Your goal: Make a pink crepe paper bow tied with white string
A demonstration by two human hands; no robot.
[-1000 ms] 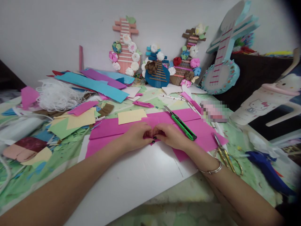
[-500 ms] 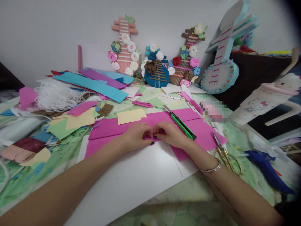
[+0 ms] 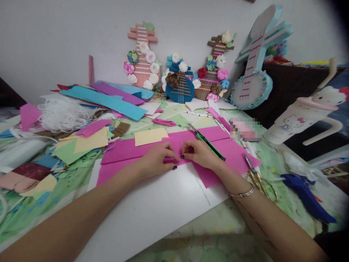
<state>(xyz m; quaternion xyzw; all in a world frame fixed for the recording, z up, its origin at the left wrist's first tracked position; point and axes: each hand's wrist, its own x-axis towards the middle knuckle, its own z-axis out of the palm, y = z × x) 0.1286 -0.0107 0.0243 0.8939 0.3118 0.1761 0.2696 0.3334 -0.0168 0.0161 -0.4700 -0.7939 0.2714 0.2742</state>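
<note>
Both hands meet over magenta crepe paper [image 3: 122,150] lying on a white board [image 3: 141,207]. My left hand [image 3: 160,156] is curled, thumb and fingers closing on a small pink piece of crepe paper [image 3: 175,145]. Close on its right, my right hand [image 3: 198,153] pinches the same pink piece between thumb and forefinger; the fingers partly hide it. Just beyond the right hand, a green utility knife [image 3: 208,142] rests on the magenta paper with its blade out. A cream paper rectangle [image 3: 151,137] lies above the left hand.
Gold-handled scissors [image 3: 257,178] and a blue glue gun [image 3: 309,196] lie at right, near a white tumbler [image 3: 294,122]. Several paper lutes, one a blue lute [image 3: 180,89], lean on the wall. White cord [image 3: 65,112] and paper scraps [image 3: 91,140] cover the left side.
My hands have drawn slightly apart, widening the gap between their fingertips. The view has shifted a little; the tools and papers lie as before.
</note>
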